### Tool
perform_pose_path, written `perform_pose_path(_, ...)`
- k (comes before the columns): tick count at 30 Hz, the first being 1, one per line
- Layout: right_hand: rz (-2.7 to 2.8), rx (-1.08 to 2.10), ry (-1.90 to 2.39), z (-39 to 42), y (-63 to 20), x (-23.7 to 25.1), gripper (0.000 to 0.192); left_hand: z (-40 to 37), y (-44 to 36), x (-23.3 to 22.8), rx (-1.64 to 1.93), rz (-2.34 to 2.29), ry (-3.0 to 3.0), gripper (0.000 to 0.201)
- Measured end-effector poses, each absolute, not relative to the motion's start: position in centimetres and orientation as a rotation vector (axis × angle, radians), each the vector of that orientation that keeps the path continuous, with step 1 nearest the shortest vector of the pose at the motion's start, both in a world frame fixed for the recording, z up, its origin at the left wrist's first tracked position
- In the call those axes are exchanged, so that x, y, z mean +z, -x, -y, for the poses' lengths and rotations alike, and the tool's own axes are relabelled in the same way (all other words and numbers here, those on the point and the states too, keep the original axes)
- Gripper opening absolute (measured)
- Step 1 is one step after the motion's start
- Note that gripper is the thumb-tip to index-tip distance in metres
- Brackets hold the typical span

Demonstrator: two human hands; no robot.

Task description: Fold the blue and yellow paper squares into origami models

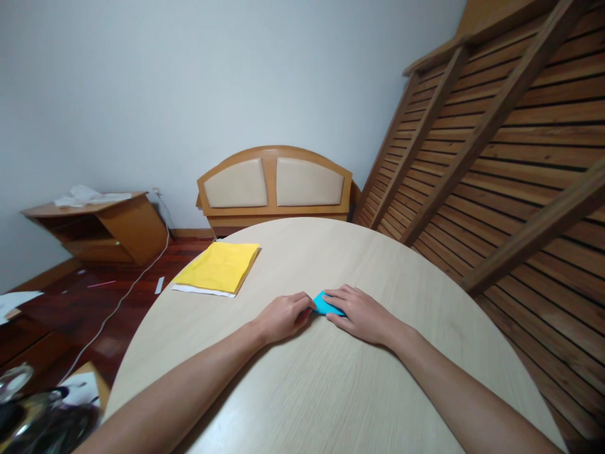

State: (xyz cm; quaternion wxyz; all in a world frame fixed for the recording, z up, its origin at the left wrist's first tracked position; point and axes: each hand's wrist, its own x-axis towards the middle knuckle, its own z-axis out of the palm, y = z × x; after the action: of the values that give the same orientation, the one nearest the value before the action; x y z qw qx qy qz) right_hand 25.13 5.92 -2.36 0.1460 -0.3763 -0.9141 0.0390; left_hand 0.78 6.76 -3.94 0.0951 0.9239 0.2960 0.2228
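A small piece of folded blue paper lies on the round table, between my two hands. My left hand is closed, its thumb and forefinger pinching the paper's left corner. From the other side, my right hand rests over the paper's right part with fingers stretched out and lying flat, the thumb near the lower edge. Fingers cover the right end of the paper, so its full outline is hidden.
A stack of yellow sheets with white beneath lies on the table at left. Beyond stand a padded headboard and a low cabinet. Wooden slatted panels lean at right. A white cable crosses the floor.
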Motion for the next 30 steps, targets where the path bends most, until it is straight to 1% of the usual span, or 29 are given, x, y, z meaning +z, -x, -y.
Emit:
perform_pose_path(6, 2.613, 0.096, 1.083, -5.8, -24.7, -2.1, 0.033, -6.6, -0.8, -3.6, 0.678, -1.013, -2.766, 0.013)
perform_pose_path(12, 2.589, 0.189, 1.073, -5.6, -24.7, -1.9, 0.030, -6.5, -0.9, -3.7, 0.783, -1.014, -2.691, 0.012)
perform_pose_path(22, 2.586, 0.299, 1.113, -5.2, -24.6, -1.1, 0.032, -6.5, -1.1, -3.7, 0.949, -0.939, -2.626, 0.015)
perform_pose_path(30, 2.496, 0.466, 1.093, -5.2, -24.9, -0.9, 0.034, -6.3, -1.2, -3.5, 1.009, -0.904, -2.641, 0.017)
